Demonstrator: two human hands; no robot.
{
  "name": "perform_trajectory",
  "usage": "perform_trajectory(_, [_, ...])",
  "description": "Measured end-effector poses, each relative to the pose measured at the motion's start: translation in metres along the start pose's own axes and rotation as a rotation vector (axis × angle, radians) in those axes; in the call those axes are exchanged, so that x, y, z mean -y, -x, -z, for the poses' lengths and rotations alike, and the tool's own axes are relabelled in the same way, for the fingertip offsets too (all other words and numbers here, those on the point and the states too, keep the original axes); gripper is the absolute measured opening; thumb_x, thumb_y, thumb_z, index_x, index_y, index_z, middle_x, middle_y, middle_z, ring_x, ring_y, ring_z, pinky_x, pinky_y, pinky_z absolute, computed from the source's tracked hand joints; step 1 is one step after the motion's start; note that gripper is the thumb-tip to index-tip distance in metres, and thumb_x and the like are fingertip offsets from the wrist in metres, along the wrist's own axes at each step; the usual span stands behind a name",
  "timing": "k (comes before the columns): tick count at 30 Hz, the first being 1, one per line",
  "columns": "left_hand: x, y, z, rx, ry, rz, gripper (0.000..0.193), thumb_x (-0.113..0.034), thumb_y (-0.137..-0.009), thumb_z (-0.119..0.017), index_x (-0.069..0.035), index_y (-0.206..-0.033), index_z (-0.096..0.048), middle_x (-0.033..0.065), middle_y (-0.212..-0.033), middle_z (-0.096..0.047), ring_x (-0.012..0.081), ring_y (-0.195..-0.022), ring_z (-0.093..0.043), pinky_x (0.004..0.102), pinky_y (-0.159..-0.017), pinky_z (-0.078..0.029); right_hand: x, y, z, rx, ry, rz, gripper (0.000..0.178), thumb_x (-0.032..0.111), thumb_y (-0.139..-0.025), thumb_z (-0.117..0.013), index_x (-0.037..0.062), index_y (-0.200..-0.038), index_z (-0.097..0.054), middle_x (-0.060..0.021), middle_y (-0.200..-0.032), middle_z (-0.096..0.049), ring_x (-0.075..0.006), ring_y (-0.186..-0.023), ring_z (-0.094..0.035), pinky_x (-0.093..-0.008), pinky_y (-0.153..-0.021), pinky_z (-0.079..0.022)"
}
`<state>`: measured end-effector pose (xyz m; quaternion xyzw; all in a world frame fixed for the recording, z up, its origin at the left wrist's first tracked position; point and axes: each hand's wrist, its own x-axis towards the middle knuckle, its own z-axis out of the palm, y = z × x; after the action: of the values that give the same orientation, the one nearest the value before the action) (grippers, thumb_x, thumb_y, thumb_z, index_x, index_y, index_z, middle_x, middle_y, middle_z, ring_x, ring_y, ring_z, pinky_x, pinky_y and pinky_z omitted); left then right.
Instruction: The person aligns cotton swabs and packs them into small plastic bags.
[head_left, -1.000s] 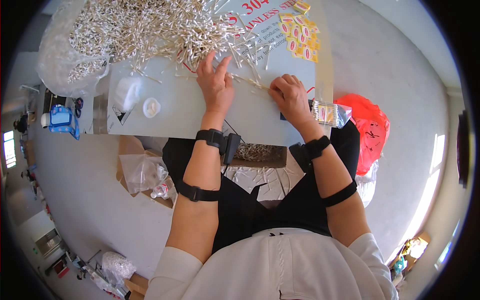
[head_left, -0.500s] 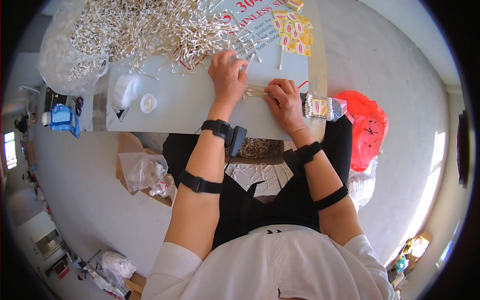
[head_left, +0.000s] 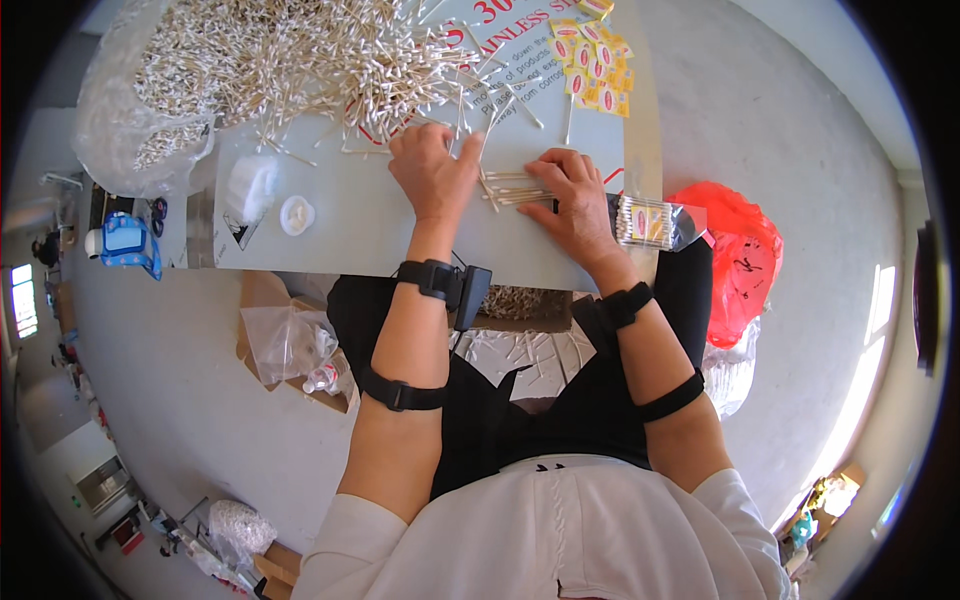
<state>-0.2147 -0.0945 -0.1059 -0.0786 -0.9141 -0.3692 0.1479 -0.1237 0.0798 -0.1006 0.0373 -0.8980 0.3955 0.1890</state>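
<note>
Beside the large heap of cotton swabs [head_left: 290, 60], my left hand [head_left: 432, 178] hovers low over the table with its thumb spread from curled fingers, and I see nothing in its grip. Some loose swabs stick out near its thumb tip. My right hand [head_left: 578, 205] rests on the table, thumb and fingers apart, around a small fanned group of cotton swabs [head_left: 515, 188] whose right ends lie under the hand. Just right of that hand lies a clear packet of cotton swabs [head_left: 643, 222] with a yellow label.
Yellow labels [head_left: 597, 65] lie at the table's far right. A white round lid [head_left: 297, 214] and a clear plastic piece [head_left: 252, 187] sit at left. A red plastic bag [head_left: 740, 260] is beyond the right edge. Below the table stands a box of swabs [head_left: 515, 305].
My left hand has moved left and slightly nearer, its thumb spreading. My right thumb and fingers have parted, and the bundle they pinched now lies fanned out.
</note>
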Motion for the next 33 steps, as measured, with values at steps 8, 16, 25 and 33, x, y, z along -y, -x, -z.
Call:
perform_trajectory(8, [-0.01, 0.016, -0.008, 0.03, -0.185, -0.035, 0.024, -0.028, -0.072, -0.075, -0.015, -0.089, -0.065, 0.0036, -0.1, -0.058, 0.029, -0.104, -0.049, 0.0461, -0.084, -0.041, -0.003, 0.007, -0.001, 0.114, 0.0, 0.05, 0.02, 0.013, -0.07, -0.075, 0.0116, -0.088, -0.067, -0.0022, -0.1, -0.059, -0.0253, -0.098, -0.054, -0.0392, -0.083, -0.041])
perform_trajectory(16, [-0.007, -0.012, -0.019, 0.109, -0.176, 0.018, 0.015, -0.021, -0.074, -0.074, -0.009, -0.072, -0.067, 0.0048, -0.077, -0.061, 0.0282, -0.081, -0.054, 0.0439, -0.072, -0.043, 0.0, 0.01, 0.001, 0.099, 0.018, 0.055, 0.019, 0.012, -0.072, -0.074, 0.0114, -0.089, -0.066, -0.0029, -0.1, -0.06, -0.0256, -0.097, -0.055, -0.0394, -0.083, -0.042])
perform_trajectory(25, [0.007, -0.031, -0.007, 0.221, 0.281, 0.4, 0.021, -0.025, -0.072, -0.076, -0.004, -0.07, -0.071, 0.0132, -0.067, -0.068, 0.0315, -0.063, -0.065, 0.0388, -0.061, -0.051, 0.0, 0.009, -0.001, 0.098, 0.003, 0.055, 0.018, 0.012, -0.072, -0.074, 0.0115, -0.088, -0.065, -0.0023, -0.099, -0.06, -0.0252, -0.097, -0.055, -0.0389, -0.084, -0.041])
perform_trajectory(33, [-0.024, -0.028, -0.023, 0.167, -0.251, 0.165, 0.016, -0.02, -0.068, -0.071, -0.004, -0.069, -0.072, 0.0157, -0.068, -0.068, 0.0349, -0.067, -0.065, 0.0425, -0.066, -0.053, -0.002, 0.009, -0.002, 0.091, 0.002, 0.049, 0.018, 0.012, -0.072, -0.074, 0.0117, -0.088, -0.065, -0.0022, -0.099, -0.06, -0.0251, -0.097, -0.055, -0.0386, -0.084, -0.042])
